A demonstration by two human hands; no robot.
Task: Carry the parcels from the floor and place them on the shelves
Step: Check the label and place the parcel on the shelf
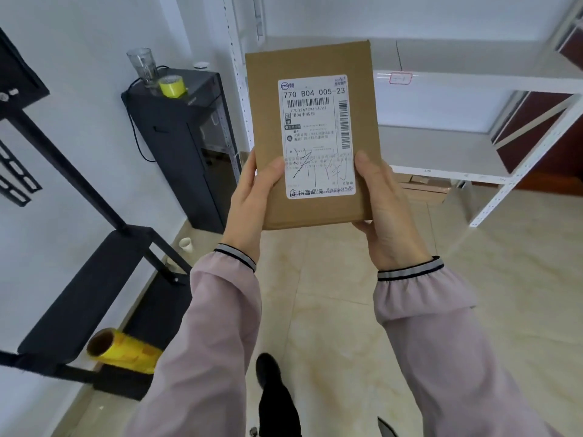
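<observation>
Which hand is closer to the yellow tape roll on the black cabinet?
Left. The left hand grips the brown cardboard parcel's left edge, on the yellow tape roll's side; the right hand holds the far edge.

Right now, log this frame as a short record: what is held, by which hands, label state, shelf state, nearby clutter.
held item: flat cardboard parcel, upright, label facing the camera
left hand: grips the parcel's lower left edge
right hand: grips the lower right edge, thumb on the front
label: white, top line reads 770 B04 005-23, handwriting across the lower part
shelves: white metal rack ahead, visible boards bare; boxes on the floor beneath
clutter: yellow tape roll and glass on the black cabinet; yellow film roll lower left
</observation>
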